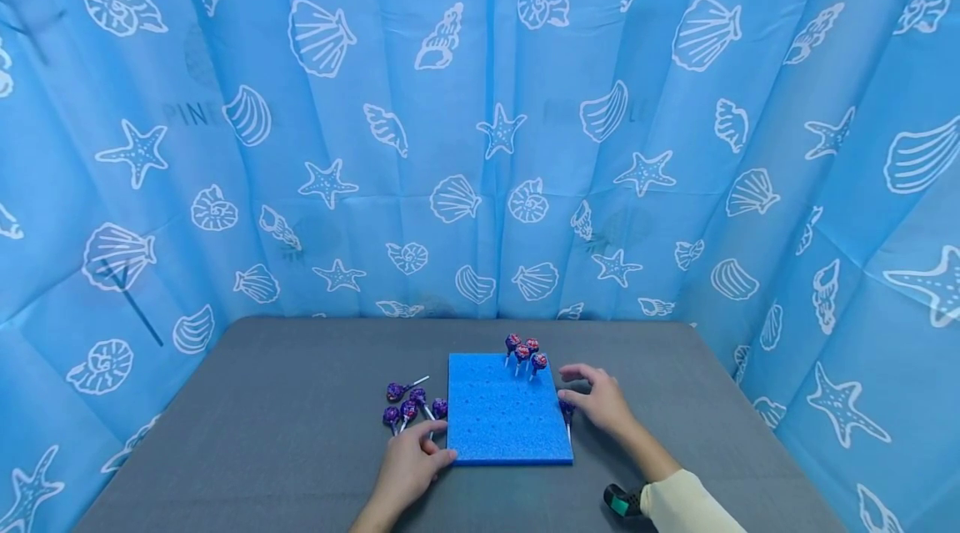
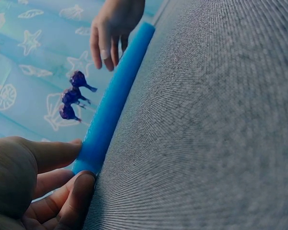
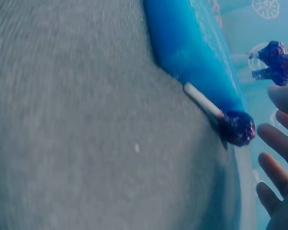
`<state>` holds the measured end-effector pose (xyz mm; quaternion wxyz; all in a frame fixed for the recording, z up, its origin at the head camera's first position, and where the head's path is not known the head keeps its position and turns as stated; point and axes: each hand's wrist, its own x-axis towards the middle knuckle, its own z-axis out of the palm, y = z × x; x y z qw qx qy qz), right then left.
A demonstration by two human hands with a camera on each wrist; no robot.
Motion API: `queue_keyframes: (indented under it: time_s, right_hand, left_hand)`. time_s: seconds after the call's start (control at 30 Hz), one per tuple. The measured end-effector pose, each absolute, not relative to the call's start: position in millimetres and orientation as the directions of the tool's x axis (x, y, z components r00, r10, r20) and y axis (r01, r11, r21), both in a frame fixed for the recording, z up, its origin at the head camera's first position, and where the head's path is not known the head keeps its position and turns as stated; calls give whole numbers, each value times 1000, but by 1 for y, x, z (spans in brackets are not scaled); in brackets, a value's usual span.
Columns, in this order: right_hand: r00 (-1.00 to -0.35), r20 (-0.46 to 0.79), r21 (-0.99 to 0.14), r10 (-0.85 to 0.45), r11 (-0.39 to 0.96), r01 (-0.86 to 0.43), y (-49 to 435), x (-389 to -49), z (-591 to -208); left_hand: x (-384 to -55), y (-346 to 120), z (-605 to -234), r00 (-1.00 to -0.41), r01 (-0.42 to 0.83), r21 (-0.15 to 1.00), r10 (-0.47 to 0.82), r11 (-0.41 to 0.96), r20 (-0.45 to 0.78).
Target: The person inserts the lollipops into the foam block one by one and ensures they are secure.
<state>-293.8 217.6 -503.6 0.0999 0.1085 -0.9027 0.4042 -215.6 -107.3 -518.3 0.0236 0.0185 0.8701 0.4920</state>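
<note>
A blue foam board [image 1: 510, 420] with rows of small holes lies on the grey table. Several purple-wrapped lollipops [image 1: 522, 353] stand upright by their sticks at its far right corner. My left hand [image 1: 408, 466] pinches the board's near left corner; in the left wrist view the thumb [image 2: 62, 154] is on one face and the fingers on the other. Beside the board's right edge lies one more lollipop [image 3: 236, 128], its white stick pointing toward me. My right hand [image 1: 600, 399] hovers by that lollipop with fingers spread, holding nothing.
Several loose lollipops [image 1: 408, 409] lie left of the board, some close to my left hand. A black strap with a green patch [image 1: 621, 502] is at the right sleeve. Behind the table [image 1: 300, 433] hangs a blue curtain [image 1: 480, 141] printed with white seashells.
</note>
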Motion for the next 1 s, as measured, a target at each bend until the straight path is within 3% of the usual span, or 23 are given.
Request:
queue_keyframes:
  time_s: [0.53,1.0]
  right_hand:
    - [-936,85,-728,-341,620,-292,234,-295,-497]
    - [-946,77,-723,-315,635,-271,235,-294,-494]
  left_hand:
    - [-216,-109,-518,-997,16,856,69,516,-23]
    - [-215,-108,-517,-998,0,856,59,516,-36]
